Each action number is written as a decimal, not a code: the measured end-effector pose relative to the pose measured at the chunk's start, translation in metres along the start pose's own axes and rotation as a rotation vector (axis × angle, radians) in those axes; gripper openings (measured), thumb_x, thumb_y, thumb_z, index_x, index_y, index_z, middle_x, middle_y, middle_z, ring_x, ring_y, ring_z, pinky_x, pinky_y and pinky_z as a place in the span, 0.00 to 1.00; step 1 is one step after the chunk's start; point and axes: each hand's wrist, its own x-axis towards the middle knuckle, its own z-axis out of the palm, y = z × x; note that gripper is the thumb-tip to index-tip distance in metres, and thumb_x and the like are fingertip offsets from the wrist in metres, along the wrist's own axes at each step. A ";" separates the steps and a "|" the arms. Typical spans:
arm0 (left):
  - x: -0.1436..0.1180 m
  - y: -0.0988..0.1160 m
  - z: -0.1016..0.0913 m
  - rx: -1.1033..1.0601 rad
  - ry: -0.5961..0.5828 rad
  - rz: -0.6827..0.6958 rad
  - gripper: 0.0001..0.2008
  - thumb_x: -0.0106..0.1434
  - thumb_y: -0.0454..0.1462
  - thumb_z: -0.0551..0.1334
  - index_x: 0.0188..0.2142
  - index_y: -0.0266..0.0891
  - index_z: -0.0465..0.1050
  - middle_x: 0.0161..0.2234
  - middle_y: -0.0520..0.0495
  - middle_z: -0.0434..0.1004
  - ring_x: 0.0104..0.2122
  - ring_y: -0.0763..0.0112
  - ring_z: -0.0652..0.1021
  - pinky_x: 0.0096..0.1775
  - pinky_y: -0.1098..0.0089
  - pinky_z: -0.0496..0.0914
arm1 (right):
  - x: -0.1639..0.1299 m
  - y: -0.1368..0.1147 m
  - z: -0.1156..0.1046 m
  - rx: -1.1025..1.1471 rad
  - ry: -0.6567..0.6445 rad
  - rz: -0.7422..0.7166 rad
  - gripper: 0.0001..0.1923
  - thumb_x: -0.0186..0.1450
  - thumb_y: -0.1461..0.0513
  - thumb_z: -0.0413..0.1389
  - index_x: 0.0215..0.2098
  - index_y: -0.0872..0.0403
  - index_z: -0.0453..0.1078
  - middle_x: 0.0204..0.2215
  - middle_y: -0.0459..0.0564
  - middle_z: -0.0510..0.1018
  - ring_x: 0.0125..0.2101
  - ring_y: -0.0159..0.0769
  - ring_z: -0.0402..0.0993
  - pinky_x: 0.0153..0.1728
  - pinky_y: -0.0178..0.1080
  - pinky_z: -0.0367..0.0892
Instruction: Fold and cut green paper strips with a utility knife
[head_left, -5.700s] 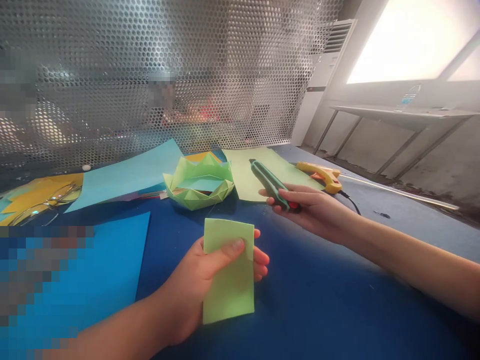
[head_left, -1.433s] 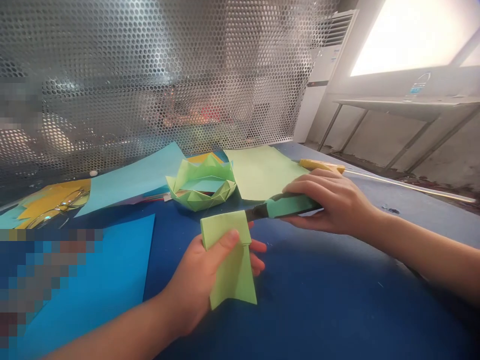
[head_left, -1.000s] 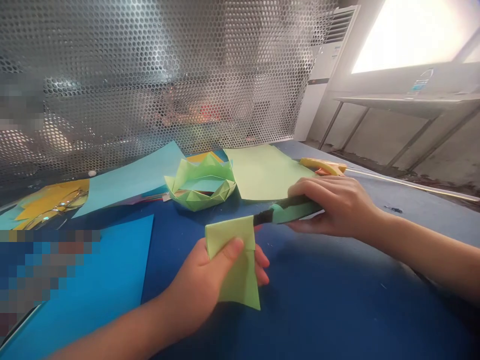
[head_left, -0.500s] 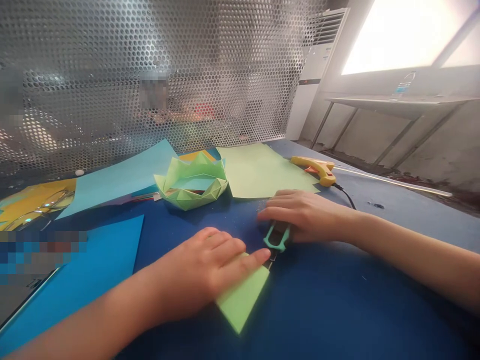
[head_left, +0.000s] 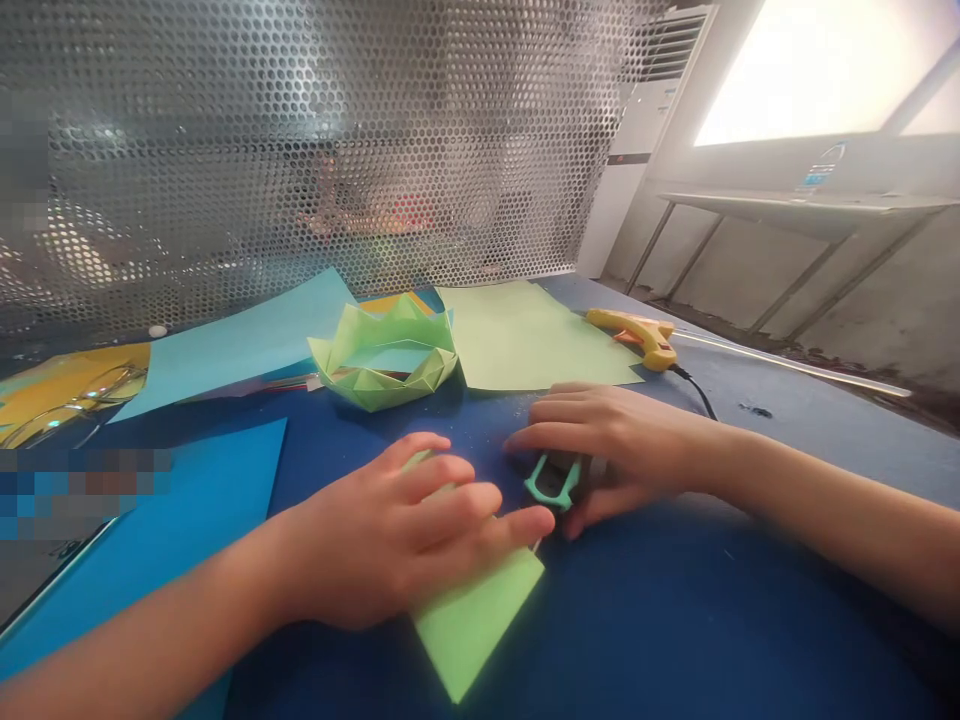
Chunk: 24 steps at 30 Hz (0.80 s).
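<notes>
My left hand (head_left: 401, 535) is closed over a folded light-green paper (head_left: 476, 620), its fingers curled across the upper part and one pointed corner sticking out toward me. My right hand (head_left: 611, 440) curves around a small teal-and-black tool (head_left: 553, 482), fingers on the far side and thumb on the near side. What kind of tool it is I cannot make out, since the hand covers much of it. The tool lies just beyond the tip of my left thumb, close to the paper's edge. Behind both hands stands a ring of folded green paper (head_left: 382, 385) with pointed peaks.
A pale green sheet (head_left: 532, 335) and a yellow glue gun (head_left: 637, 335) with its cord lie at the back right. Light-blue paper (head_left: 247, 345) is at the back left, bright-blue paper (head_left: 225, 480) nearer. A perforated metal screen (head_left: 337, 130) borders the blue table (head_left: 675, 620).
My left hand and the folded paper have shifted slightly left and toward me. My right thumb now shows beside the tool. The view has tilted a little.
</notes>
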 end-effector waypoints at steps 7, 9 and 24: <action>-0.003 0.000 -0.002 -0.214 0.157 -0.074 0.11 0.69 0.28 0.54 0.49 0.39 0.68 0.49 0.41 0.82 0.52 0.65 0.80 0.62 0.61 0.63 | 0.001 -0.002 0.000 0.030 0.040 0.001 0.26 0.74 0.44 0.46 0.48 0.57 0.70 0.30 0.50 0.76 0.27 0.33 0.70 0.30 0.35 0.64; -0.003 0.001 -0.005 -0.335 0.211 -0.215 0.14 0.67 0.28 0.56 0.50 0.42 0.68 0.54 0.43 0.79 0.54 0.68 0.78 0.58 0.67 0.68 | -0.001 -0.003 0.001 0.026 0.092 0.049 0.21 0.75 0.47 0.47 0.46 0.56 0.68 0.32 0.50 0.78 0.28 0.32 0.72 0.30 0.33 0.65; 0.025 0.013 -0.018 -1.164 0.392 -1.346 0.12 0.66 0.47 0.64 0.42 0.45 0.81 0.34 0.55 0.86 0.35 0.73 0.84 0.38 0.77 0.76 | 0.009 -0.030 0.005 -0.095 0.247 0.416 0.13 0.71 0.53 0.53 0.42 0.55 0.68 0.25 0.46 0.78 0.22 0.35 0.74 0.23 0.34 0.63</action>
